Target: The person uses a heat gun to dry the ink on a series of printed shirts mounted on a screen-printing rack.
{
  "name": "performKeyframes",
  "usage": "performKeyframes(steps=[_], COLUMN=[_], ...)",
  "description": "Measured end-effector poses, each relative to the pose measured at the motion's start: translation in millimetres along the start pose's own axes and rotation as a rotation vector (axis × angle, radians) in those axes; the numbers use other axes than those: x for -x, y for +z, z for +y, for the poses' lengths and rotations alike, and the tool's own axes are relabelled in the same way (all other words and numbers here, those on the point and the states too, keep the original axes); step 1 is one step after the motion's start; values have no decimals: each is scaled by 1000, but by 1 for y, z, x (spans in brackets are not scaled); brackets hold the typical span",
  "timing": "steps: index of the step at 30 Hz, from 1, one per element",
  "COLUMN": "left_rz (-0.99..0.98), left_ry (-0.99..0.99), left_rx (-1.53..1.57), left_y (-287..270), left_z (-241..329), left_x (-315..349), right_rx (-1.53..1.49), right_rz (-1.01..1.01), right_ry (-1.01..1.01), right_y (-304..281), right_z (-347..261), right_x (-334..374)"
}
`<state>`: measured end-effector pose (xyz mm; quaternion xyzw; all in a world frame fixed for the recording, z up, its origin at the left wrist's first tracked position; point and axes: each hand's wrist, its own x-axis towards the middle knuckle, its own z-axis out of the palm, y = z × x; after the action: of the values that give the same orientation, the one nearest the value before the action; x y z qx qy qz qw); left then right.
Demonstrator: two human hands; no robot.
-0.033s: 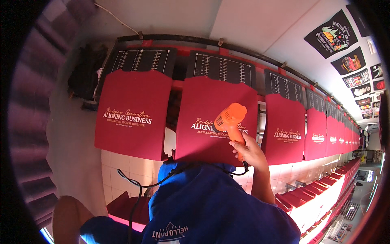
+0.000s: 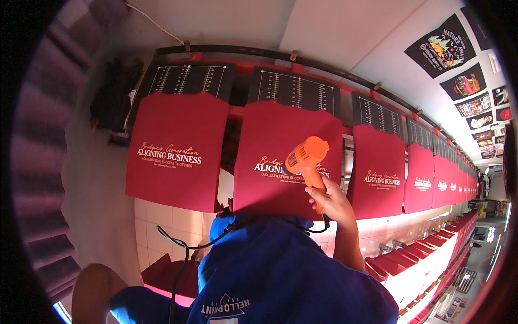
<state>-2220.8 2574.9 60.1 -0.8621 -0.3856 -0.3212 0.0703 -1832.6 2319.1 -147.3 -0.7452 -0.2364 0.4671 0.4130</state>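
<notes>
Heat gun, orange, is sitting in my right hand; my fingers are wrapping tight round its handle; its nozzle is pointing at the printed front of a dark red shirt stretched over a black platen; its black cord is trailing down past my blue shirt; more red shirts are hanging along the row; my left hand is lying outside the head view.

- The heat gun is cased in smooth, slightly glossy orange plastic.
- The red shirts are seen as matt woven cloth with flat white print.
- The black platens look smooth and matt.
- The floor tiles appear glazed.
</notes>
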Motion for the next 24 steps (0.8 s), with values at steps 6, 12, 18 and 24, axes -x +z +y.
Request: performKeyframes(steps=[6,12,18,24], left_rz=[-510,-1582,-1620,-1658], left_ry=[-164,123,-144,-68], left_rx=[-56,439,1228,1008], left_y=[76,162,141,182], left_z=[-34,-61,18,18], left_x=[35,257,289,332], right_rx=[-111,-37,-23,18], right_rz=[-13,29,54,41], right_ry=[0,10,0,-30], right_y=[0,5,15,25], right_z=[0,-3,-10,-13], right_x=[-4,-10,-10,-15])
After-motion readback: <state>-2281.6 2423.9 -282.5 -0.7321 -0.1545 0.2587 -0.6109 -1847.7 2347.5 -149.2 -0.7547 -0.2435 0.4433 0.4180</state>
